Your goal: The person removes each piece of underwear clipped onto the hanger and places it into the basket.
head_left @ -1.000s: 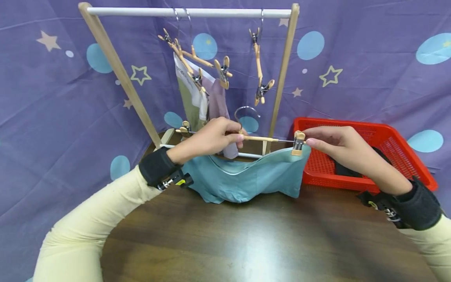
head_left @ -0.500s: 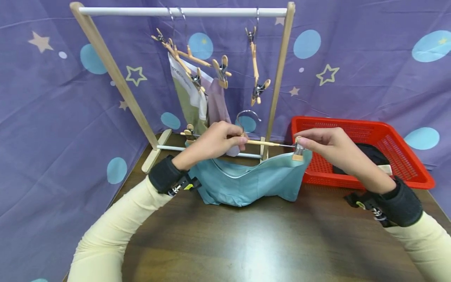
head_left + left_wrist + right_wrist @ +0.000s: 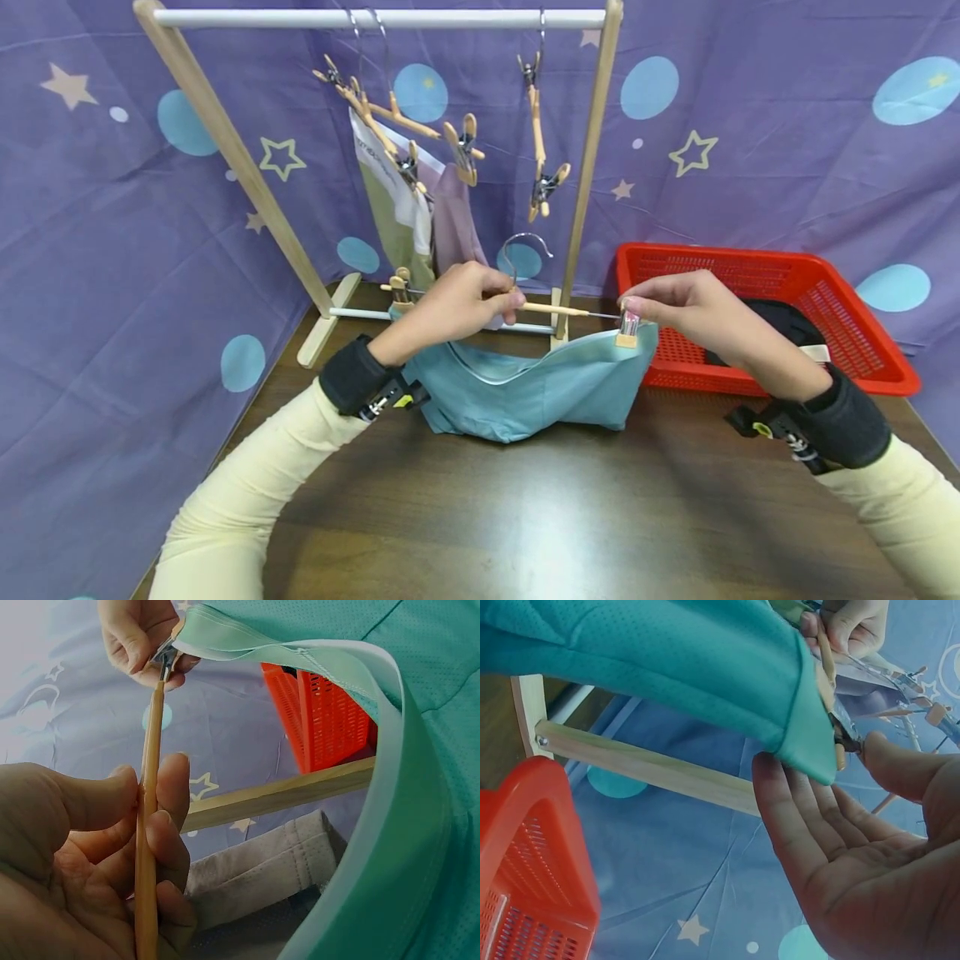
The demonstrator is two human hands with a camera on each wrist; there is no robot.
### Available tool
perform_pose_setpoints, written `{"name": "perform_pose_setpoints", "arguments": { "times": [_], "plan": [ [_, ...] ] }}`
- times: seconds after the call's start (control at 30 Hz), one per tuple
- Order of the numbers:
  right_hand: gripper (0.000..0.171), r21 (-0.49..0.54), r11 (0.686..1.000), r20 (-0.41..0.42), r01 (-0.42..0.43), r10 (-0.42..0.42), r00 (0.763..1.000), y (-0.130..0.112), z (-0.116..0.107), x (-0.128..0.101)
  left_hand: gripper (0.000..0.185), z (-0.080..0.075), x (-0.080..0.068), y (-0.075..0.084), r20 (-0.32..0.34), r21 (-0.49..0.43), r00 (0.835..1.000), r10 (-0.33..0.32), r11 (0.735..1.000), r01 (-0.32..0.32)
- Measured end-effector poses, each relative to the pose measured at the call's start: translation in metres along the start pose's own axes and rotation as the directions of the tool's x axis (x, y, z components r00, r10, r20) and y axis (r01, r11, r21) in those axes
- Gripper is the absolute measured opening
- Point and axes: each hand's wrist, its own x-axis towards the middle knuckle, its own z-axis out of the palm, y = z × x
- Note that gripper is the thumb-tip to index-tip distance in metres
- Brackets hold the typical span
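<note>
My left hand (image 3: 468,302) grips the wooden bar of a clip hanger (image 3: 555,307) near its metal hook, thumb and fingers curled round the bar in the left wrist view. From the hanger's two clips hangs a teal garment (image 3: 517,396), its waistband sagging between them and its lower part close over the table. My right hand (image 3: 678,304) pinches the right-hand clip (image 3: 627,325) between thumb and fingers. In the right wrist view, the fingertips (image 3: 769,769) lie behind the garment's corner (image 3: 810,757) and the thumb presses the clip. The left clip (image 3: 401,285) sits at the other end.
A wooden rack (image 3: 375,18) with a white rail stands behind, bearing several clip hangers. White-and-green and mauve garments (image 3: 453,208) hang at its left. At right, a red plastic basket (image 3: 727,254) holds a dark item (image 3: 780,321). The brown table (image 3: 487,517) lies in front.
The right hand has shifted from the clip's outer side onto the clip, its thumb now over the metal. The head view has shifted slightly; the left hand keeps its hold on the hanger.
</note>
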Motion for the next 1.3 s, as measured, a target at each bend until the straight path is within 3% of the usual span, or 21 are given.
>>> {"name": "perform_pose_setpoints", "arguments": {
  "times": [0.9, 1.3],
  "plan": [
    [0.041, 0.06, 0.996, -0.031, -0.062, 0.064, 0.998, -0.0007, 0.0051, 0.0037, 0.028, 0.0079, 0.0016, -0.006, 0.004, -0.042, 1.0, -0.016, 0.999, 0.016],
    [0.04, 0.024, 0.995, -0.039, -0.101, 0.102, 0.994, -0.0053, 0.0086, 0.0047, 0.03, 0.0078, 0.0008, -0.0053, 0.004, -0.039, 0.999, -0.042, 0.998, 0.042]
  ]
}}
